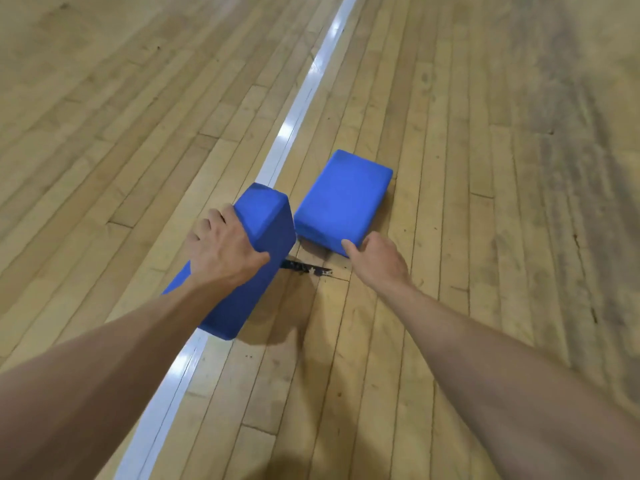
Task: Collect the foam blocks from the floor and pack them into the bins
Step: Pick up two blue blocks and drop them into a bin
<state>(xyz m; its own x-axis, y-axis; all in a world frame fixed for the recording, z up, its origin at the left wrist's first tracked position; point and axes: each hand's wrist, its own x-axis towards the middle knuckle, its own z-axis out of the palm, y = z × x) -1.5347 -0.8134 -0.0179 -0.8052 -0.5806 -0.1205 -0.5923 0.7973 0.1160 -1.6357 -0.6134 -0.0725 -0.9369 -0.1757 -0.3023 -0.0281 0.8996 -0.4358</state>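
item 1. held block (259,292): blue foam, rectangular, raised off the floor (450,306) and tilted, with its far end highest. it sits over the white line (294,116). the left hand (221,251) grips it near the upper end, fingers curled over the far long edge and thumb pressed on the near face. the hold looks firm.

item 2. flat block (343,199): same blue foam, lying on its broad face on the boards just right of the line and close beside item 1. whether the two touch cannot be told.

item 3. right hand (379,263): at the near corner of the flat block, thumb (349,245) laid against the corner edge. the other fingers are hidden behind the hand, so it cannot be told whether they are spread or already closing on the foam.

item 4. dark mark (306,269): a scuff or scrap on the boards between the two hands; not part of the task.

item 5. bins: none in view.

handling note, as judgement: the step in hand is picking up the second block. the right hand would do best to span the block's short width, thumb on one long side and fingers on the other, rather than pinch the corner, since soft foam gives and a corner pinch may slip. the held block should stay tilted clear of the flat one, so the two do not knock during the lift.
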